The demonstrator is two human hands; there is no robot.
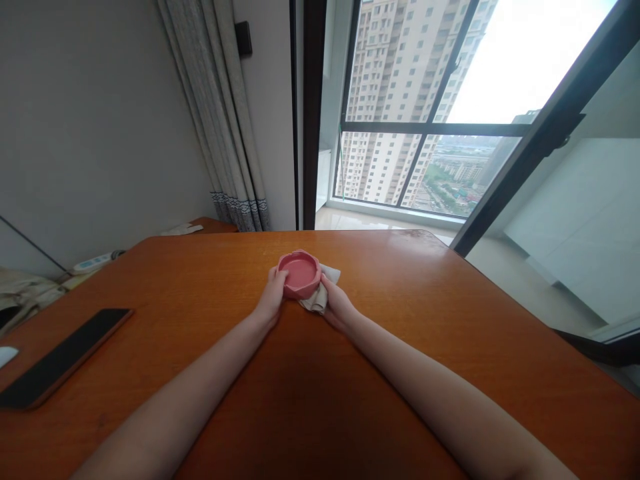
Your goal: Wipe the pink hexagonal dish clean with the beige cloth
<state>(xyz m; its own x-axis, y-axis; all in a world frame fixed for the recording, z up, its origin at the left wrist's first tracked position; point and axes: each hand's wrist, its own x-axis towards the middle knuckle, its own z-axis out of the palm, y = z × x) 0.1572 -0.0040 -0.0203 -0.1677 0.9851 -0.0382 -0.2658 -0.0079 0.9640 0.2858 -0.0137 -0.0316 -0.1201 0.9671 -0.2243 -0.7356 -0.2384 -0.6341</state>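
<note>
A round pink ashtray (300, 272), shallow and with a faceted outer wall, is held up tilted towards me over the middle of the wooden table. My left hand (272, 293) grips its left side, the thumb over the rim and the other fingers hidden behind or under it. On the other side, my right hand (338, 301) is closed on a pale cloth (316, 301), which bunches against the ashtray's right and lower side. Part of the cloth sticks out beyond the right fingers. Most fingertips of the right hand are hidden.
The brown wooden table (400, 320) spreads around both arms. A dark flat mat (65, 357) lies at the left, near a white object (7, 355) cut by the frame edge. A power strip (93, 263) lies beyond the left edge. Curtain (220, 120) and window stand behind.
</note>
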